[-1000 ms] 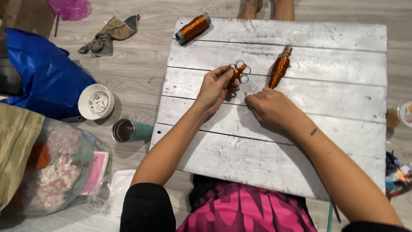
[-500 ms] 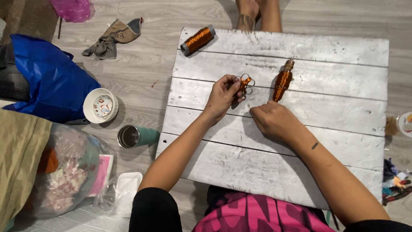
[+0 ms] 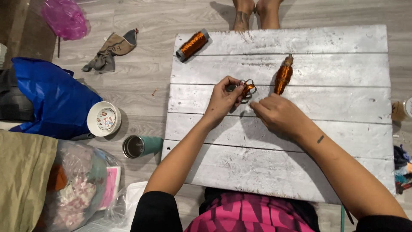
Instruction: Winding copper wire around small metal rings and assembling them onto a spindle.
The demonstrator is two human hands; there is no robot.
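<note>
Seen from above, a person in a bright pink patterned garment (image 3: 253, 217) with black sleeves sits at the near edge of a whitewashed surface of rough wooden planks (image 3: 300, 172), its paint scuffed and flaking. Both bare forearms reach forward over the planks.

Near the middle of the surface, the left hand (image 3: 223, 101) pinches a small ornament of copper-coloured wire (image 3: 247, 88), fingers curled closed around its near end. The ornament is a short wound body with thin wire loops, standing out at its far end. The right hand (image 3: 277, 114) sits just beside it, fingers drawn together in a loose fist; what it grips, if anything, cannot be told.

Just beyond the right hand lies a long tapered bundle of shiny copper wire (image 3: 283, 76), pointing toward the far edge. At the far left corner, one spool of copper wire with grey ends (image 3: 192, 44) lies on its side, tilted.

On the grey wood-grain floor to the left of the surface stand a round white paper cup (image 3: 104, 119) and a teal metal tumbler (image 3: 139, 146) on its side. Further left are a clear plastic bag of fabric (image 3: 77, 184), a blue bag (image 3: 53, 96), a crumpled tan cloth (image 3: 109, 51) and a pink plastic bag (image 3: 65, 17). Two bare feet (image 3: 255, 10) show past the far edge.
</note>
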